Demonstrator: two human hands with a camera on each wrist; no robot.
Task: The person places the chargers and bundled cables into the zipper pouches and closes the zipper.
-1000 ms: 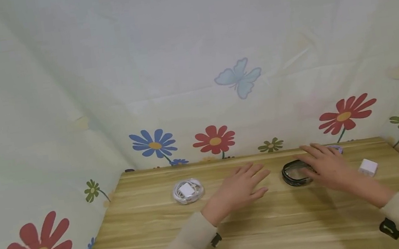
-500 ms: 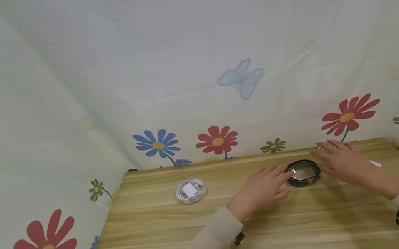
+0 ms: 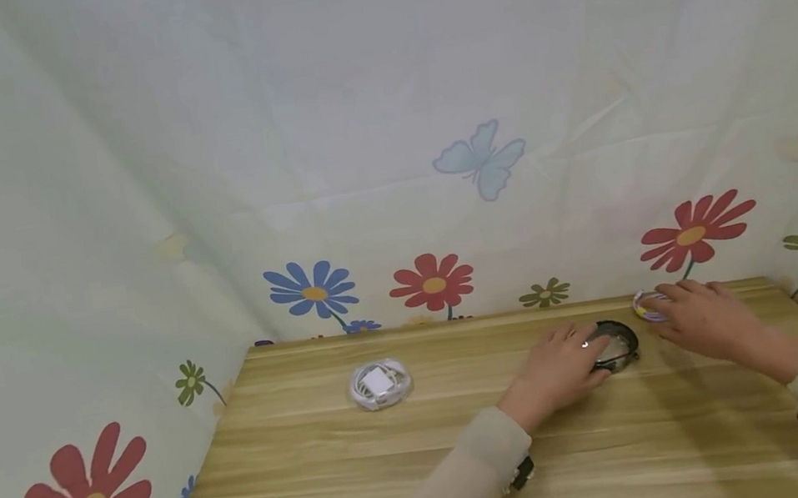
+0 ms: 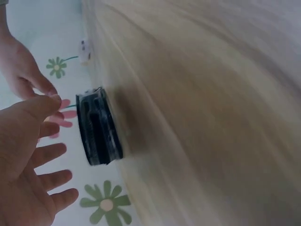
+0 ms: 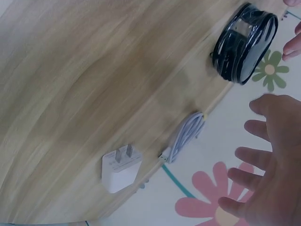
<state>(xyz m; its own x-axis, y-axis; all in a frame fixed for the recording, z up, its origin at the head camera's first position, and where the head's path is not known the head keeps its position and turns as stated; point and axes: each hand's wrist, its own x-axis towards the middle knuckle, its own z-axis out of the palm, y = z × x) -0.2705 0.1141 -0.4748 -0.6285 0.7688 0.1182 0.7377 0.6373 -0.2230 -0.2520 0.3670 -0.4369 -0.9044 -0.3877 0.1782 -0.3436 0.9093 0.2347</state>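
A small black-edged pouch with a clear window stands on the table; the right wrist view shows its thick black side. My left hand hovers beside and over its left part with fingers spread, and a gap to the pouch shows in the left wrist view. Farther right, my right hand is held over a coiled lilac cable, partly covering it. That cable lies apart from the spread fingers. A white plug charger sits near it, hidden behind the right hand in the head view.
Another white charger with a coiled white cable lies on the left of the wooden table. Behind the table's back edge hangs a cloth printed with flowers and butterflies.
My left hand has moved right, from bare table to the pouch. The right hand has shifted right, off the pouch and toward the lilac cable, covering the white charger. The objects stay put.
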